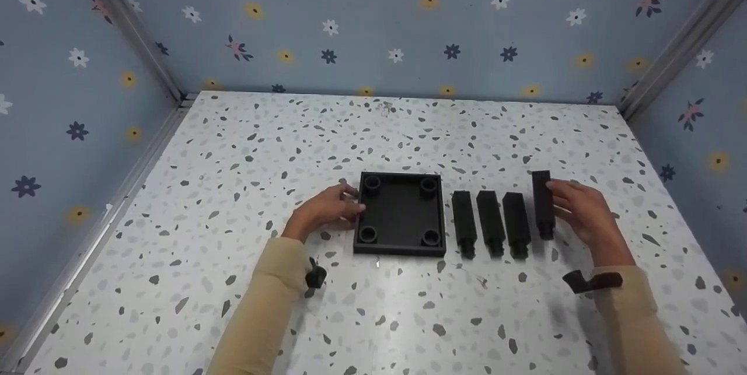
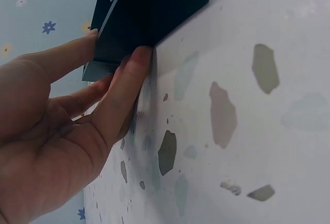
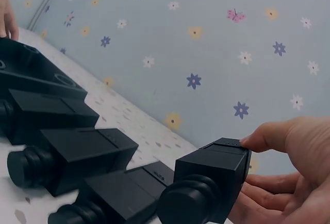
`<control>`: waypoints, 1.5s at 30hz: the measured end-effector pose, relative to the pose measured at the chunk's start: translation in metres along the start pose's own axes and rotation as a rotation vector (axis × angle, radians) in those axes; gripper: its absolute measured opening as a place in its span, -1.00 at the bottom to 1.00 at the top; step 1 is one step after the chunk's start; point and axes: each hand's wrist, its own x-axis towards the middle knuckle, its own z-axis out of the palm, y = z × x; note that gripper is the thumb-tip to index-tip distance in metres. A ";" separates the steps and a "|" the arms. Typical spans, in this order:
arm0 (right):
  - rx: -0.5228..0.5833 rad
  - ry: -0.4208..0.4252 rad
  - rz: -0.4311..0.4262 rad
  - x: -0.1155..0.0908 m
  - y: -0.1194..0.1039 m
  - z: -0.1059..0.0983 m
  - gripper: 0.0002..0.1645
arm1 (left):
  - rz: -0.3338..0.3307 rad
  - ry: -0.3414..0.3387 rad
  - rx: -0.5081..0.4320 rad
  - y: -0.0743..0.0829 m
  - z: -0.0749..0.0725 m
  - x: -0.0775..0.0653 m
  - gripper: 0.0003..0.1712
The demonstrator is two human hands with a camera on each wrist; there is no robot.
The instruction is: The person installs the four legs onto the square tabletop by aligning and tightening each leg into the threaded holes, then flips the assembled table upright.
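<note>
A square black panel (image 1: 402, 211) with raised edges and a round socket in each corner lies on the table, sockets up. My left hand (image 1: 328, 210) grips its left edge, thumb on the rim and fingers low against the side, as the left wrist view also shows. In my right hand (image 1: 583, 211), thumb and fingers hold a black leg (image 1: 543, 203), a square post with a round ridged peg pointing toward me. Three like legs, the first (image 1: 464, 220), second (image 1: 491, 220) and third (image 1: 517, 222), lie side by side between the panel and the held leg.
The white speckled table (image 1: 292, 142) is bounded by blue flowered walls (image 1: 397, 25) at the back and sides. Metal frame posts (image 1: 134, 31) stand at the corners. A black strap (image 1: 592, 281) sits at the right wrist.
</note>
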 end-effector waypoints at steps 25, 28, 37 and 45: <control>-0.022 -0.040 -0.170 -0.017 -0.026 0.066 -0.25 | 0.020 0.009 0.098 -0.002 -0.002 0.004 -0.46; -0.017 -0.045 -0.205 -0.019 -0.027 0.077 -0.26 | 0.015 0.008 0.090 -0.002 -0.002 0.004 -0.46; 0.012 -0.067 -0.268 -0.015 -0.026 0.103 -0.34 | 0.027 0.013 0.167 0.001 -0.002 0.001 -0.45; 0.031 -0.081 -0.315 -0.010 -0.024 0.124 -0.34 | -0.002 0.016 0.161 0.001 -0.002 0.002 -0.45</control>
